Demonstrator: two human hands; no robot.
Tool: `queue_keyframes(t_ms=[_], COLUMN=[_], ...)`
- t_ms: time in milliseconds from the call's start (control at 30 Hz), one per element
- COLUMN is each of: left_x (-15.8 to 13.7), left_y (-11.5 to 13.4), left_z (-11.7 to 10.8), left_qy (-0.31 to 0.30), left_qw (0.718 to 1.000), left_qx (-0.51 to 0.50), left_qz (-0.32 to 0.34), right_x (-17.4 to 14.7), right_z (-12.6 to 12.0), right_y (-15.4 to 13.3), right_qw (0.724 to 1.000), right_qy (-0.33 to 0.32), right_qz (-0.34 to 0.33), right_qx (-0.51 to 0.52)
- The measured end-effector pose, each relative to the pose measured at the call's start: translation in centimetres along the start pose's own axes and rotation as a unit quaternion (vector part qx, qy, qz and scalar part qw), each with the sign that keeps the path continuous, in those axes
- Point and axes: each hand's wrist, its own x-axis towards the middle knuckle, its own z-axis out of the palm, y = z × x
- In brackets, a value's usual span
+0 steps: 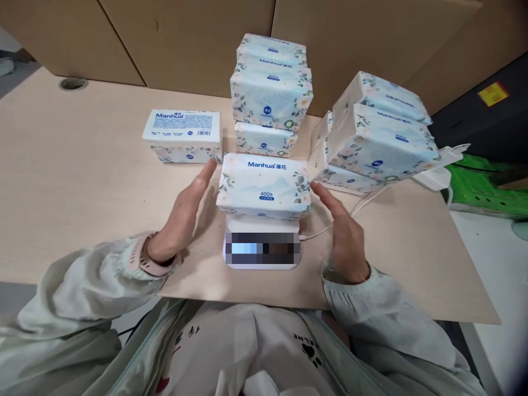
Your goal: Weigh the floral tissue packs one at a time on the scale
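- The one Manhua tissue pack (264,184) in the centre lies on the one white scale-like device (263,224), whose blurred display faces the person, at six o'clock.
- The left hand (185,212) is between eight and nine o'clock from this pack, the right hand (348,236) at four o'clock. Each grip is spread, with nothing pinched; whether the fingertips touch the pack sides, I cannot tell.
- In my judgement, the step in hand is the placing or the taking of this pack at the device; one moment does not show which. To lift it, the next move would call for both palms pressing inward evenly; to leave it, for both hands moving apart.
- At ten o'clock there is one single pack (181,135), at twelve o'clock a rear stack (270,93) with three packs visible, at two o'clock a right stack (383,140) with four visible. Together I count nine; more may be hidden.
- One white cable (373,193) goes from the device toward three o'clock, across the table (103,220).
- Farther, at twelve o'clock, brown cardboard (198,49) stands.
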Motion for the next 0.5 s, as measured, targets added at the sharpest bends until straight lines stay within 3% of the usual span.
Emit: queue_keyframes(t_ms=[67, 167, 500], left_x=[-0.2, -0.3, -0.3], left_y=[-0.7, -0.4, 0.5], left_z=[-0.4, -0.3, 0.3], left_qy=[0.031, 0.069, 0.08], left_qw=[0.999, 0.997, 0.996], left_qx=[-0.013, -0.027, -0.02], left_qz=[-0.032, -0.028, -0.039], right_x=[-0.2, -0.5, -0.5], right_z=[-0.2, 0.0, 0.4], right_y=[0.1, 0.0, 0.2], right_qw=[0.998, 0.995, 0.996], right_qy=[0.055, 0.092, 0.073], right_qz=[0.003, 0.003, -0.028], right_qx=[0.016, 0.033, 0.042])
